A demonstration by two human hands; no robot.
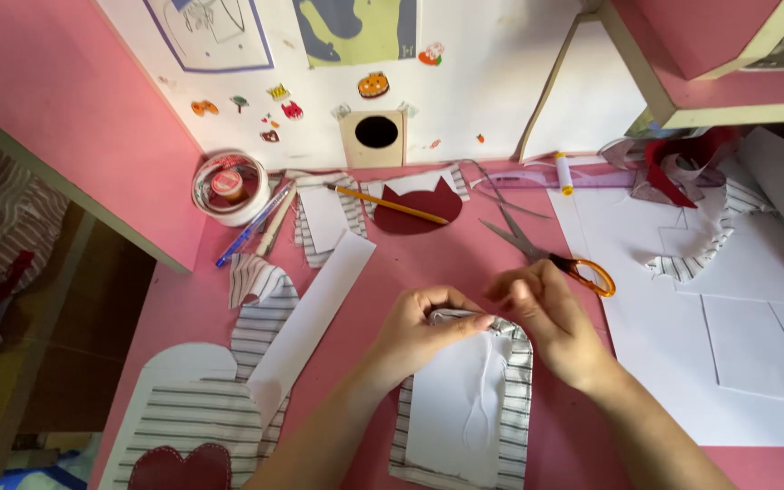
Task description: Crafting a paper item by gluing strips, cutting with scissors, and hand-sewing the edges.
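A striped grey-and-white fabric piece with a white paper piece laid on it lies on the pink table in front of me. My left hand pinches the folded top edge of the fabric at its left. My right hand pinches the same edge at its right, fingers closed on it. Both hands sit close together, nearly touching, over the piece's rounded top.
Orange-handled scissors lie just beyond my right hand. A pencil rests on a dark red cat-shaped cutout. A tape roll, pens, a glue stick, striped scraps and white paper sheets surround the work.
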